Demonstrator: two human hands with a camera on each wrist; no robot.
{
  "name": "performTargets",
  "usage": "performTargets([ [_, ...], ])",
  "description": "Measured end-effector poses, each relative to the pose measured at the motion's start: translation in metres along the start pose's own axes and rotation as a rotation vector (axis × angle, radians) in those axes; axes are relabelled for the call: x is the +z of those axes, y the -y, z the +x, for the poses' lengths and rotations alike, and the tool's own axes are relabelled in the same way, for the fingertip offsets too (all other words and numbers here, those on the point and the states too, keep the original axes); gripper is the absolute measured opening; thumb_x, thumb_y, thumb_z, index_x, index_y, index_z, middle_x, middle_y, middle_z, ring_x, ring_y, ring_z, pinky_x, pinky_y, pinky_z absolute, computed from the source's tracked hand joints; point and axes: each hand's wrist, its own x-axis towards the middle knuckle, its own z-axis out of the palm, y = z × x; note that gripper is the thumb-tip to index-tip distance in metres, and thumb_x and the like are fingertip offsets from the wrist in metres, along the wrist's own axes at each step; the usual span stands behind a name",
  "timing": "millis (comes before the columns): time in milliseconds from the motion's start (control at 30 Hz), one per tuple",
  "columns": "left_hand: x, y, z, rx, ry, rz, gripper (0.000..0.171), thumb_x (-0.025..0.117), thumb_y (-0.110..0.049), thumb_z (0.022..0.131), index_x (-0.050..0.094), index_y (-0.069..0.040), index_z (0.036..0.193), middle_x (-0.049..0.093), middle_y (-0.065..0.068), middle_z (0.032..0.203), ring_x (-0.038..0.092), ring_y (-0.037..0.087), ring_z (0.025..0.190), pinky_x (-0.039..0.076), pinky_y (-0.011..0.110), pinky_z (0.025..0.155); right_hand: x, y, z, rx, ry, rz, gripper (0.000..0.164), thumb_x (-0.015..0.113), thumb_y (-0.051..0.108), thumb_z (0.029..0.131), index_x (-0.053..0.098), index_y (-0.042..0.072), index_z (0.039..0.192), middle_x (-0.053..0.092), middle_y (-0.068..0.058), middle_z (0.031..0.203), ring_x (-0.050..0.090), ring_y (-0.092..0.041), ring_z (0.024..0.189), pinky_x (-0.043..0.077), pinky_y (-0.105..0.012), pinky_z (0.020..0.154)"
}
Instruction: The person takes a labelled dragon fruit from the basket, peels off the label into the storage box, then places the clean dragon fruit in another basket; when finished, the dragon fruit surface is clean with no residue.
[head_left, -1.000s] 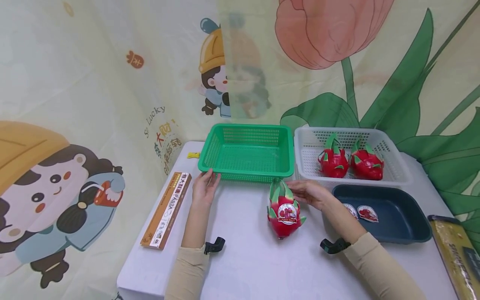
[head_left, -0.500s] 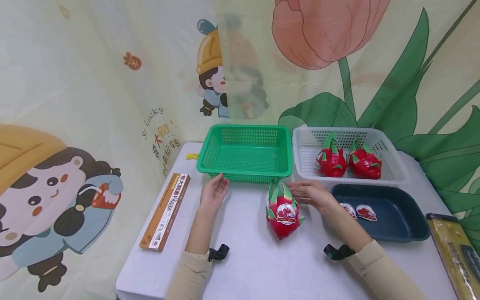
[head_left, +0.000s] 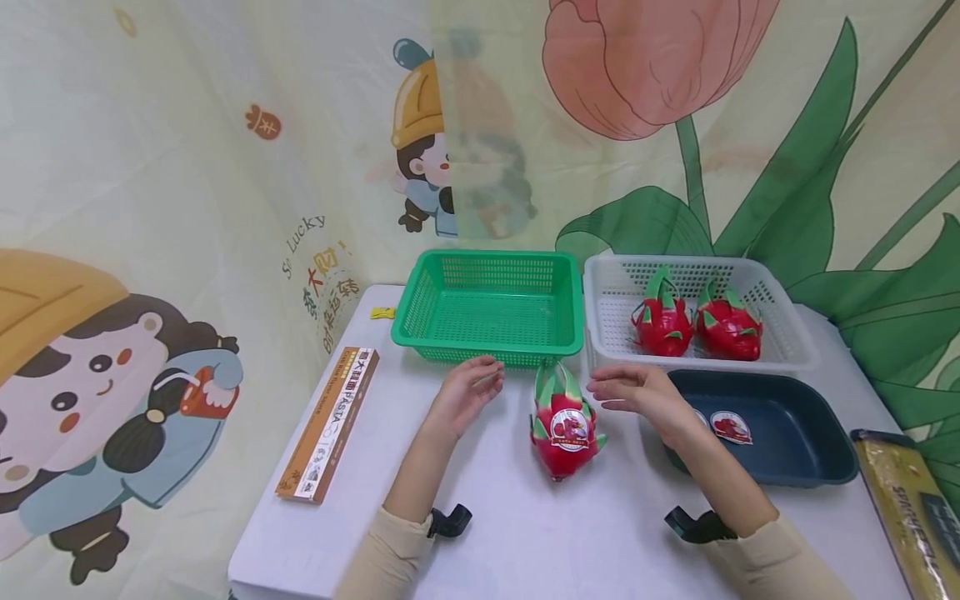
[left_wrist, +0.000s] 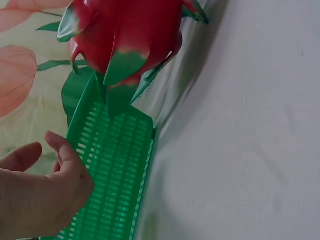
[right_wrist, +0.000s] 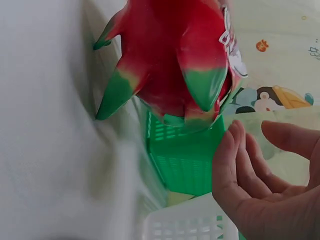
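Dragon fruit axis: we see the dragon fruit lying on the white table, its long axis running near to far, leafy crown toward the green basket, bare red tip toward us, round label upward.
Left hand: our left hand is loosely curved beside the fruit, apart from it, holding nothing.
Right hand: our right hand has relaxed, slightly bent fingers, thumb apart, fingertips just beside the crown, holding nothing.
White basket: in the white basket we count two more dragon fruits.
Dark blue tray: on the floor of the dark blue tray lie round stickers, one partly hidden.
Since half a second ago: our left hand has moved rightward from the green basket's near left corner; our right fingertips sit farther from the crown; the fruit lies as before.
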Motion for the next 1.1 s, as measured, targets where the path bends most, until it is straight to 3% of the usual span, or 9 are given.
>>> performTargets([
  [200, 0.017, 0.012, -0.004, -0.010, 0.125, 0.168, 0.042, 0.061, -0.002, 0.102, 0.049, 0.007, 0.141, 0.069, 0.020, 0.127, 0.068, 0.028, 0.112, 0.058, 0.040, 0.101, 0.001, 0.004, -0.001, -0.015, 0.118, 0.011, 0.050, 0.070, 0.021, 0.100, 0.058, -0.008, 0.139, 0.071, -0.023, 0.126, 0.073, -0.033, 0.110, 0.062, -0.042, 0.092],
  [267, 0.022, 0.016, -0.003, -0.009, 0.166, 0.215, 0.042, 0.061, -0.003, 0.102, 0.049, 0.007, 0.141, 0.067, 0.023, 0.132, 0.070, 0.025, 0.108, 0.056, 0.044, 0.104, 0.002, 0.004, -0.001, -0.024, 0.129, 0.000, 0.049, 0.070, 0.021, 0.100, 0.058, -0.009, 0.138, 0.072, -0.023, 0.125, 0.074, -0.033, 0.109, 0.063, -0.040, 0.091],
  [400, 0.027, 0.022, -0.001, -0.011, 0.225, 0.317, 0.045, 0.063, -0.004, 0.101, 0.050, 0.006, 0.143, 0.065, 0.024, 0.137, 0.069, 0.028, 0.117, 0.054, 0.046, 0.107, 0.003, 0.007, -0.001, -0.034, 0.126, -0.053, 0.048, 0.070, 0.021, 0.100, 0.060, -0.008, 0.137, 0.073, -0.022, 0.122, 0.075, -0.032, 0.106, 0.063, -0.040, 0.089],
  [567, 0.031, 0.025, 0.001, 0.000, 0.236, 0.420, 0.045, 0.068, -0.003, 0.099, 0.057, 0.001, 0.142, 0.065, 0.022, 0.138, 0.066, 0.032, 0.126, 0.055, 0.041, 0.106, 0.006, 0.015, 0.000, -0.023, 0.128, -0.098, 0.050, 0.073, 0.022, 0.098, 0.060, -0.008, 0.136, 0.074, -0.022, 0.120, 0.076, -0.033, 0.102, 0.063, -0.045, 0.089],
  [733, 0.032, 0.025, 0.000, -0.004, 0.241, 0.466, 0.044, 0.070, -0.003, 0.098, 0.061, -0.001, 0.140, 0.062, 0.026, 0.140, 0.067, 0.030, 0.123, 0.057, 0.038, 0.103, 0.008, 0.022, 0.001, 0.000, 0.134, -0.132, 0.049, 0.073, 0.022, 0.098, 0.060, -0.008, 0.136, 0.075, -0.022, 0.118, 0.077, -0.033, 0.099, 0.063, -0.046, 0.088],
  [967, 0.032, 0.025, 0.001, 0.008, 0.240, 0.489, 0.040, 0.074, -0.007, 0.096, 0.066, -0.002, 0.135, 0.073, 0.018, 0.126, 0.073, 0.025, 0.111, 0.060, 0.037, 0.098, 0.008, 0.030, 0.005, -0.034, 0.174, -0.231, 0.042, 0.073, 0.021, 0.099, 0.065, -0.006, 0.130, 0.077, -0.018, 0.111, 0.077, -0.030, 0.095, 0.063, -0.050, 0.087],
  [1100, 0.031, 0.027, 0.001, 0.009, 0.219, 0.463, 0.041, 0.075, -0.004, 0.094, 0.066, -0.002, 0.134, 0.075, 0.015, 0.121, 0.074, 0.022, 0.106, 0.061, 0.037, 0.096, 0.008, 0.035, 0.008, -0.064, 0.235, -0.265, 0.041, 0.074, 0.023, 0.098, 0.067, -0.004, 0.129, 0.078, -0.015, 0.108, 0.077, -0.028, 0.093, 0.065, -0.045, 0.084],
])
